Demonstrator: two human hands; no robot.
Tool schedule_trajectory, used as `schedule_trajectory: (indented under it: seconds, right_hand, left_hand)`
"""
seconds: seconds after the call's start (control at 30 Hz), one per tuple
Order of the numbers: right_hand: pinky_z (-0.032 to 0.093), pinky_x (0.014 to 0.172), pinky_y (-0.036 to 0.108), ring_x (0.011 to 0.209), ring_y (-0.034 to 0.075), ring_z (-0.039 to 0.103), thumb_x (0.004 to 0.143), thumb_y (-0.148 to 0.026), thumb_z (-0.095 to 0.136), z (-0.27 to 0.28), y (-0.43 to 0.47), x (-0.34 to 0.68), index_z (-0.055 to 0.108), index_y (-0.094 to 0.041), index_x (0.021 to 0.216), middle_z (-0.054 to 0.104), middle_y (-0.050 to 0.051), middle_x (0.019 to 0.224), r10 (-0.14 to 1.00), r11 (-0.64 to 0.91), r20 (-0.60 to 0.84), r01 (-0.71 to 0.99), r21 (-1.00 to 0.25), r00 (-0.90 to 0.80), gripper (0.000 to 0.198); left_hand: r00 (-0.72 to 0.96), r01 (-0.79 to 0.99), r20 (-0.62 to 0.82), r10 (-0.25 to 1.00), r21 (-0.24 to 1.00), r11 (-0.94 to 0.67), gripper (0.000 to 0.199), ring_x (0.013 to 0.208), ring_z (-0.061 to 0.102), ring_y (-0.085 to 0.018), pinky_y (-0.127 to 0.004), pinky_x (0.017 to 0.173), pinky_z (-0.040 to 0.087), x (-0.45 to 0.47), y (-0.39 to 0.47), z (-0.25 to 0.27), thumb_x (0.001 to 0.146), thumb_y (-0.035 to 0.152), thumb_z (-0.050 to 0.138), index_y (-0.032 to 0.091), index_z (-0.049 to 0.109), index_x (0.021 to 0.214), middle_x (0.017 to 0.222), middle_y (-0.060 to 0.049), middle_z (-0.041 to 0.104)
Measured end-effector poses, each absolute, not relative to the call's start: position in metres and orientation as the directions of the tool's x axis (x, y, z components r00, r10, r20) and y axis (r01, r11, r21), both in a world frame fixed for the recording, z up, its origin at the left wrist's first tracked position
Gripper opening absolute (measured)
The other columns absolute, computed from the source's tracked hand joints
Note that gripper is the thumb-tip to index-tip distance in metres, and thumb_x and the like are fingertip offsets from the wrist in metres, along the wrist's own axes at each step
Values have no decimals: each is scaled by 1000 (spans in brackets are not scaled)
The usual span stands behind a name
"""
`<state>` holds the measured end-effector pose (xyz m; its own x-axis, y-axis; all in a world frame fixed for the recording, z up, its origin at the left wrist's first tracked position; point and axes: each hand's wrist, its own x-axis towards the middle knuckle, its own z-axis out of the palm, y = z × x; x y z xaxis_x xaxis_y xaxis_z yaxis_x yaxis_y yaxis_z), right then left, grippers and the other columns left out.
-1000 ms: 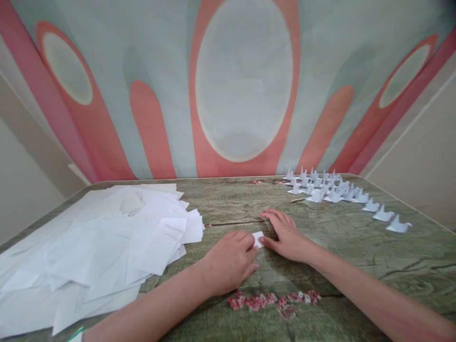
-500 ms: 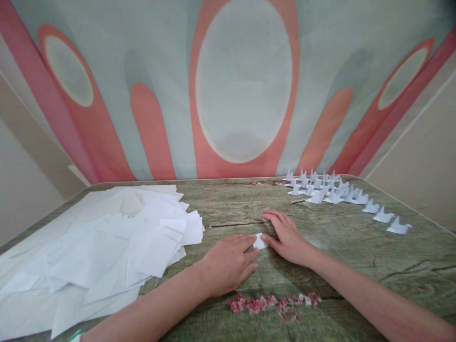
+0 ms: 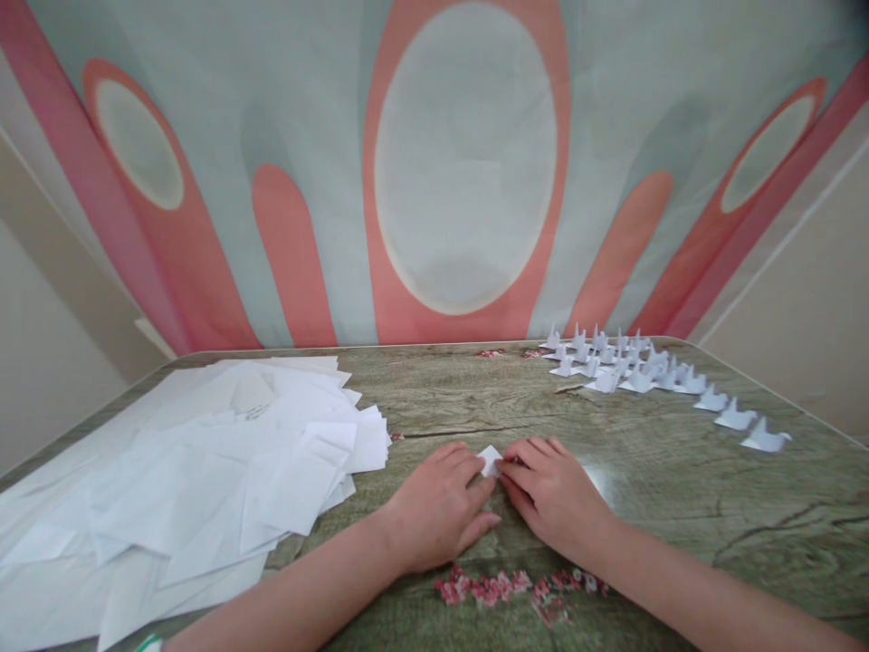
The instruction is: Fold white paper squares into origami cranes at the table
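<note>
A small folded piece of white paper [image 3: 490, 460] lies on the table between my hands, one pointed corner facing away from me. My left hand [image 3: 443, 509] comes from the left and holds the paper's left side against the table with its fingertips; its thumb lies lower, off the paper. On the opposite side, my right hand [image 3: 555, 493] has its fingers curled together and pinches the paper's right edge. The fingertips cover part of the paper, so its lower folds are hidden.
A wide heap of loose white paper sheets [image 3: 204, 480] spreads over the left side. Several folded paper cranes [image 3: 638, 380] stand in rows at the back right. The wood-grain table [image 3: 685, 507] has printed pink flowers [image 3: 495, 587]; a patterned backdrop [image 3: 468, 181] rises behind it.
My right hand has closed from spread fingers into a pinch at the paper's right edge. The paper has turned slightly, its corner now pointing away. My left hand has moved little.
</note>
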<state>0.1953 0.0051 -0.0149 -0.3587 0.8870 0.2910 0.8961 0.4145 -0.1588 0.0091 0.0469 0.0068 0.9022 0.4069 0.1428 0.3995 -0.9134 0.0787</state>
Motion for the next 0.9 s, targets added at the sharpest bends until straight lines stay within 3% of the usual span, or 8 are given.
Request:
schedule_trajectory:
  seconds: [0.13,0.3,0.63,0.9]
  right_hand:
    - [37,71,37,81,22,51,87,-20,46,-18,6,194,65,-19,88,59,7,85,887,411,295,899,-153,-355,19]
    - [39,74,36,83,21,52,86,-25,50,-21,7,193,65,-19,91,59,6,85,882,412,322,894,-176,-343,17]
    - [39,79,36,88,20,51,86,-23,50,-24,9,193,63,-18,95,60,5,91,873,438,325,877,-199,-363,17]
    - [37,83,37,93,20,51,87,-18,49,-30,15,197,63,-18,100,61,6,96,831,515,350,836,-190,-432,18]
  left_hand:
    - [869,402,209,448,228,-887,25,94,58,-16,-33,92,40,5,58,0,91,27,39,20,56,108,96,-4,65]
    - [788,429,317,528,331,-840,26,100,56,-16,-31,92,40,-2,75,-13,88,18,44,22,56,111,107,-3,64]
    - [781,407,330,531,375,-833,22,88,59,-15,-30,83,41,-2,77,-19,87,19,47,24,60,105,96,0,68]
    - [806,393,344,482,298,-870,22,93,57,-17,-31,84,40,-5,82,-15,88,27,47,22,59,106,98,-3,66]
